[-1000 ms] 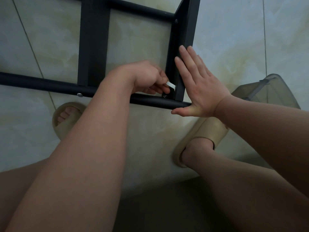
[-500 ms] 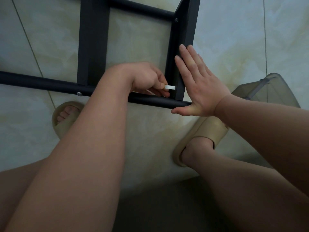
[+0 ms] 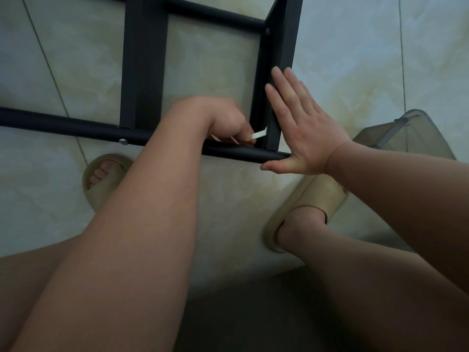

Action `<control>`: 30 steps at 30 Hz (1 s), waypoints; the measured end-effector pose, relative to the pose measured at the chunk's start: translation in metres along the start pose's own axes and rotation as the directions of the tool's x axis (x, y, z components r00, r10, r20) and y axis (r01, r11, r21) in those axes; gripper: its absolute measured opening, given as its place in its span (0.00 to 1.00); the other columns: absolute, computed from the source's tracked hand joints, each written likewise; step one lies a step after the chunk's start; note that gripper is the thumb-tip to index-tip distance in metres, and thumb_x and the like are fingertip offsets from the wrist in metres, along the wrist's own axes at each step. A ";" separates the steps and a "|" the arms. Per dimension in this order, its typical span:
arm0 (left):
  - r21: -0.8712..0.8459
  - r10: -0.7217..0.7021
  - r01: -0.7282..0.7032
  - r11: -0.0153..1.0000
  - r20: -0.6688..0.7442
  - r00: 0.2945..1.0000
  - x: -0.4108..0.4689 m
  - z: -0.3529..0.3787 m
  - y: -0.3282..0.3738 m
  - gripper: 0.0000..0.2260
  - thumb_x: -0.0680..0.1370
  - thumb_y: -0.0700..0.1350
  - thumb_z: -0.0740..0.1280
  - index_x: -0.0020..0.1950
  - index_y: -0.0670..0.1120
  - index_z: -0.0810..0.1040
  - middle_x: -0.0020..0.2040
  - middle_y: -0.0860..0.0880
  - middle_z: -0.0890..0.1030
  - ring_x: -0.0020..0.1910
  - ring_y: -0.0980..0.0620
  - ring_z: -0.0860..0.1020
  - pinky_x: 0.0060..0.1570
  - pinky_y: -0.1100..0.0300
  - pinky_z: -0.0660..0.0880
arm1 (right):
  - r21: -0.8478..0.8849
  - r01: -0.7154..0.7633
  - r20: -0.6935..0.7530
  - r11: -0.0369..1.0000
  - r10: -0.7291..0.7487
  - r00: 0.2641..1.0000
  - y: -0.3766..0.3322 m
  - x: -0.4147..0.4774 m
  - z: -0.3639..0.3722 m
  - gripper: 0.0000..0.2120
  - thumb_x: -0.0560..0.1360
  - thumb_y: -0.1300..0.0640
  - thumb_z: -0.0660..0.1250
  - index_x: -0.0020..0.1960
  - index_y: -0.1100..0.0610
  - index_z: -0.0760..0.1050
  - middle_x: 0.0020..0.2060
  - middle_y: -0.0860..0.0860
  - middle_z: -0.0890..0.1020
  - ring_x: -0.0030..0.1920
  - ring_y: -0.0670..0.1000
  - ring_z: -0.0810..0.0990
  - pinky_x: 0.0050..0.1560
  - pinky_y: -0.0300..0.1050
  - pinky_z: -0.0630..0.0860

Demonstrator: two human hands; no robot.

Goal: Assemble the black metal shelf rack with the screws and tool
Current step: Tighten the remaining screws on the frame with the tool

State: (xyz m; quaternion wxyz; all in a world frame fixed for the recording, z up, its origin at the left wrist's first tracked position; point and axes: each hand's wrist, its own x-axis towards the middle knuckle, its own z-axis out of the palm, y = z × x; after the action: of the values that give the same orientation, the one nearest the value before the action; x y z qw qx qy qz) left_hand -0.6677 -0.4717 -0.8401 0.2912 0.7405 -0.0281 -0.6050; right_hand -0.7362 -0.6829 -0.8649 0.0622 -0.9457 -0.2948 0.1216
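here, left hand (image 3: 225, 118) curled round small silver tool (image 3: 258, 135) at rack (image 3: 144, 72) corner joint. right hand (image 3: 302, 130) flat, fingers straight, pressing upright post (image 3: 284, 47). rack on tiled floor (image 3: 63, 59).

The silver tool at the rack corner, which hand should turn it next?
Left. The left hand grips the silver tool at the corner, while the right hand lies flat, bracing the black upright.
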 end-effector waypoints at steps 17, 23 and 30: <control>0.294 -0.095 0.165 0.941 -0.239 0.966 -0.077 -0.066 0.044 0.11 0.84 0.43 0.56 0.59 0.45 0.78 0.51 0.52 0.85 0.54 0.51 0.83 0.50 0.52 0.78 | -0.292 -0.133 0.304 0.947 0.224 0.926 -0.007 0.021 -0.067 0.50 0.76 0.28 0.54 0.83 0.60 0.41 0.82 0.56 0.38 0.82 0.54 0.41 0.79 0.60 0.37; 0.444 0.150 0.053 0.894 -0.409 0.900 -0.097 -0.106 0.038 0.09 0.79 0.41 0.66 0.57 0.43 0.82 0.48 0.49 0.84 0.45 0.51 0.82 0.48 0.57 0.80 | -0.124 -0.139 0.229 0.983 0.164 0.959 -0.042 0.054 -0.066 0.42 0.79 0.37 0.63 0.82 0.55 0.50 0.82 0.54 0.51 0.82 0.54 0.48 0.80 0.57 0.41; 0.347 0.165 0.073 0.935 -0.609 0.776 -0.089 -0.121 -0.033 0.06 0.81 0.43 0.62 0.53 0.49 0.78 0.56 0.50 0.77 0.50 0.47 0.76 0.46 0.56 0.72 | 0.099 -0.085 0.223 0.991 0.061 0.973 -0.098 0.101 -0.049 0.28 0.81 0.38 0.61 0.76 0.51 0.65 0.68 0.51 0.76 0.69 0.55 0.73 0.75 0.52 0.58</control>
State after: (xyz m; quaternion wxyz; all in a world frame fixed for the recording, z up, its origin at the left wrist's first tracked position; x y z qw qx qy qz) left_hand -0.5910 -0.3615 -0.7651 0.1619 0.9383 -0.0552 -0.3005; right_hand -0.6958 -0.5477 -0.8184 0.0759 -0.9319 -0.2579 0.2434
